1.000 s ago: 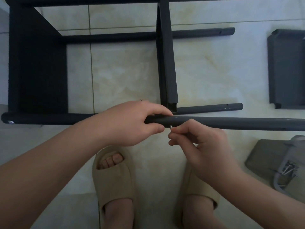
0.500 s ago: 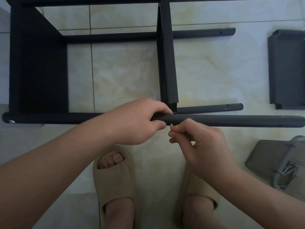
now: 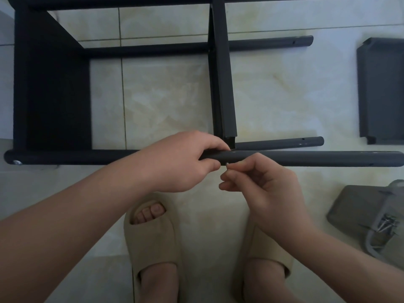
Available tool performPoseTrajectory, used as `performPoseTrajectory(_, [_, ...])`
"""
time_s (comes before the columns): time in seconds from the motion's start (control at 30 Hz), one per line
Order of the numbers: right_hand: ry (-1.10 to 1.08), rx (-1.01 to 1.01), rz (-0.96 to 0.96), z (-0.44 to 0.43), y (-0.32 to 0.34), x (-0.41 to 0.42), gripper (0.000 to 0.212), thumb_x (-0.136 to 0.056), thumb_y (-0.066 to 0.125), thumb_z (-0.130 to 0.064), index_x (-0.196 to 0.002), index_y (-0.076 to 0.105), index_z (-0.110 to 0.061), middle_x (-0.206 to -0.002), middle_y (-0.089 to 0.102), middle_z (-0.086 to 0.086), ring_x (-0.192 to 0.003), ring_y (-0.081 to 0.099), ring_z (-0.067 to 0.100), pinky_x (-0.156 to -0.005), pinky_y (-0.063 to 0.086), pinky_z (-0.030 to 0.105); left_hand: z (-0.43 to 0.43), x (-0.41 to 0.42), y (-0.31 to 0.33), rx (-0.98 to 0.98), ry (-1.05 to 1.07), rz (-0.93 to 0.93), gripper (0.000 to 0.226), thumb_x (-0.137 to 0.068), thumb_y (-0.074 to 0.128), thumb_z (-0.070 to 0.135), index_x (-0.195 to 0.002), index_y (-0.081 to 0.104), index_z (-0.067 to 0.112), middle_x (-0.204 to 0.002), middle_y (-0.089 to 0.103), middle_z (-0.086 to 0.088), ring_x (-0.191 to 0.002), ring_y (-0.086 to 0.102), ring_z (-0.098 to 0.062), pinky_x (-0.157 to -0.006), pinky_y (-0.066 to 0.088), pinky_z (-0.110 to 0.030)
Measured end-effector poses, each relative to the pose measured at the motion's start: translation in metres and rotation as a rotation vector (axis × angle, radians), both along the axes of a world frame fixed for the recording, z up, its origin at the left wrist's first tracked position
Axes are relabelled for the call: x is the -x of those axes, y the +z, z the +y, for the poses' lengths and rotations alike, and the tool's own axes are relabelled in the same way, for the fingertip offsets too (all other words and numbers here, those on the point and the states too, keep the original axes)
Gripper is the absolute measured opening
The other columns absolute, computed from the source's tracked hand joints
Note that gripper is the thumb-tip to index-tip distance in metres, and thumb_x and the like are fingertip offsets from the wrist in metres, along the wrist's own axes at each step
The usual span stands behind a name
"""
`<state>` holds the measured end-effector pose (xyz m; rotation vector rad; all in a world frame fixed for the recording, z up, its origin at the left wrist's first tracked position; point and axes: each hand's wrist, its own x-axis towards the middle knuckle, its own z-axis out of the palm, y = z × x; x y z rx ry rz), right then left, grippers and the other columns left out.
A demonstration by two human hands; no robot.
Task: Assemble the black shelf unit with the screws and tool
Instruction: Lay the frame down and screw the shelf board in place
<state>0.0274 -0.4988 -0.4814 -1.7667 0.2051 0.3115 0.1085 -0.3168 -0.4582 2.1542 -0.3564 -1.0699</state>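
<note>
Both hands meet at the near pole (image 3: 317,158) of the shelf unit (image 3: 52,88) lying on the floor. The left hand (image 3: 183,162) clasps it steady, and the right hand (image 3: 262,189) pinches a screw (image 3: 227,164) against its near side, level with the middle shelf (image 3: 223,84).

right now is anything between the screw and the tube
Nothing visible: the screw, pinched by the right hand, sits at the tube's near side, just beside the left hand. The hole is hidden.

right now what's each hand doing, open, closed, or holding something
left hand: grips the front black tube.
right hand: pinches a small screw, tip at that tube's near side.
</note>
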Motion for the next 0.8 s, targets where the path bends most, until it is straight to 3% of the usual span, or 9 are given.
performPoseTrajectory(0.23, [-0.015, 0.018, -0.038, 0.0005, -0.0028, 0.0024, 0.017, -0.092, 0.068, -0.001, -0.087, 0.067, -0.017, -0.08, 0.076, -0.01, -0.076, 0.076, 0.007, -0.072, 0.06, 0.021, 0.0003, -0.0003, -0.0005, -0.004, -0.005, -0.014, 0.021, -0.098, 0.058, 0.031, -0.115, 0.065, 0.042, -0.094, 0.063, 0.017, -0.085, 0.057, -0.001, -0.078, 0.05, -0.032])
performPoseTrajectory(0.37, [0.057, 0.158, -0.155, 0.001, -0.0028, 0.0016, 0.014, -0.09, 0.068, -0.01, -0.089, 0.066, -0.023, -0.08, 0.074, -0.014, -0.078, 0.073, -0.002, -0.07, 0.06, 0.021, 0.0004, -0.0007, -0.0001, -0.008, -0.006, -0.013, 0.02, -0.098, 0.058, 0.031, -0.114, 0.065, 0.042, -0.094, 0.064, 0.015, -0.084, 0.058, -0.004, -0.08, 0.051, -0.037])
performPoseTrajectory(0.5, [0.126, 0.297, -0.254, -0.0005, -0.0037, 0.0005, 0.004, -0.091, 0.067, -0.011, -0.089, 0.068, -0.015, -0.078, 0.07, -0.019, -0.079, 0.07, -0.01, -0.067, 0.054, 0.01, -0.0004, -0.0005, -0.0003, -0.017, -0.003, -0.006, 0.021, -0.099, 0.058, 0.03, -0.114, 0.065, 0.042, -0.095, 0.064, 0.016, -0.085, 0.058, -0.003, -0.081, 0.051, -0.037])
performPoseTrajectory(0.63, [0.057, 0.16, -0.095, 0.0003, -0.0032, 0.0008, 0.02, -0.093, 0.069, -0.002, -0.084, 0.065, -0.02, -0.076, 0.074, -0.013, -0.076, 0.074, 0.0, -0.07, 0.06, 0.024, -0.0005, -0.0014, 0.0004, -0.021, -0.005, -0.01, 0.02, -0.099, 0.057, 0.03, -0.114, 0.065, 0.041, -0.097, 0.064, 0.015, -0.086, 0.059, -0.004, -0.082, 0.051, -0.039])
performPoseTrajectory(0.8, [-0.04, -0.032, 0.036, 0.0033, 0.0005, -0.0015, 0.018, -0.093, 0.066, 0.004, -0.085, 0.068, -0.012, -0.075, 0.075, -0.006, -0.07, 0.076, 0.012, -0.068, 0.059, 0.021, -0.0021, -0.0004, 0.0006, -0.029, 0.009, -0.013, 0.02, -0.099, 0.058, 0.029, -0.114, 0.065, 0.039, -0.097, 0.064, 0.015, -0.086, 0.059, -0.004, -0.082, 0.051, -0.038])
